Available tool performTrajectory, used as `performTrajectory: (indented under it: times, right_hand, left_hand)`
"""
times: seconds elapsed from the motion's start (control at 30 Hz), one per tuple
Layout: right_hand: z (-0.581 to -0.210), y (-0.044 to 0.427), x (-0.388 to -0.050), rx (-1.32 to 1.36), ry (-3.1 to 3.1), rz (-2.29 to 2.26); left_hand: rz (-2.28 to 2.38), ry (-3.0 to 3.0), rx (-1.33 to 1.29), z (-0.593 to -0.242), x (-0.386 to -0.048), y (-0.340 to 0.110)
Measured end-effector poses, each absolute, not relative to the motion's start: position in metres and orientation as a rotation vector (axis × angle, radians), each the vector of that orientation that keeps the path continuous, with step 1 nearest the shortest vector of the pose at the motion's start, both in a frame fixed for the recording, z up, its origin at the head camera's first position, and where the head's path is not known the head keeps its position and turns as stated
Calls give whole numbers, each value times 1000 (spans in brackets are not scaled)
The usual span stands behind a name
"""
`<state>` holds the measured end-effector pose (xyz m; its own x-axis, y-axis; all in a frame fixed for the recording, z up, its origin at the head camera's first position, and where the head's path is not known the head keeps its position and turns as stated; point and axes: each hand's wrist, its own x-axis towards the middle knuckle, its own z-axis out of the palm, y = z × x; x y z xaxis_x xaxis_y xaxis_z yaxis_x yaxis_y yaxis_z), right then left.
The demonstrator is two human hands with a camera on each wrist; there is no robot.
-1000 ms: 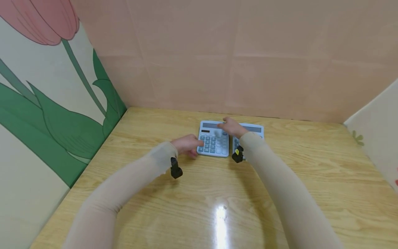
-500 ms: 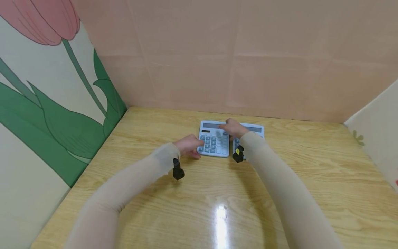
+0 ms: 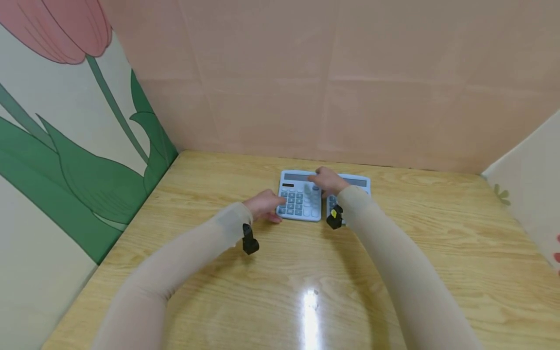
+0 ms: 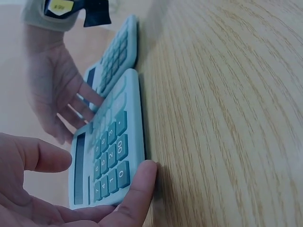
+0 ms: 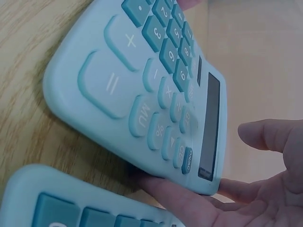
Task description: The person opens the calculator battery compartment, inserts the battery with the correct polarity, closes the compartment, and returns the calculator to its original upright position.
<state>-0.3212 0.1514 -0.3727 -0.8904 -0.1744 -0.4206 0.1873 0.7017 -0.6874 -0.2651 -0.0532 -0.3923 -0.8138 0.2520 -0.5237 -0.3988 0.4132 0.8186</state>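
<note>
Two pale blue calculators lie side by side on the table. In the head view, my left hand (image 3: 265, 204) is at the left edge of the left calculator (image 3: 302, 194). The left wrist view shows its fingers (image 4: 139, 189) along that edge, thumb raised apart. My right hand (image 3: 330, 181) reaches over the right calculator (image 3: 356, 183), partly hiding it. In the right wrist view, the fingers (image 5: 177, 196) of this hand touch the left calculator's right edge, in the gap between the two. Its thumb stands apart from the display. Whether the fingertips go underneath is hidden.
The wooden table (image 3: 236, 301) extends around both calculators. A pinkish wall (image 3: 280, 87) rises just behind them. To the left stands a panel with a painted tulip (image 3: 65, 29), and to the right a pale panel (image 3: 533, 194).
My left hand has moved slightly right against the left calculator's edge. The right hand has lowered a little toward the gap. Both calculators look nearly unmoved.
</note>
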Motion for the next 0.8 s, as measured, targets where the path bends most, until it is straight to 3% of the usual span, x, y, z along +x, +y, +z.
performTrajectory:
  times: [0.37, 0.8]
  right_hand:
    - [-368, 155, -321, -51, 2585, -987]
    - [-363, 161, -321, 90, 2546, -1280]
  left_hand:
    - [1444, 2093, -124, -380, -264, -59]
    - [1493, 2084, -87, -368, -263, -63]
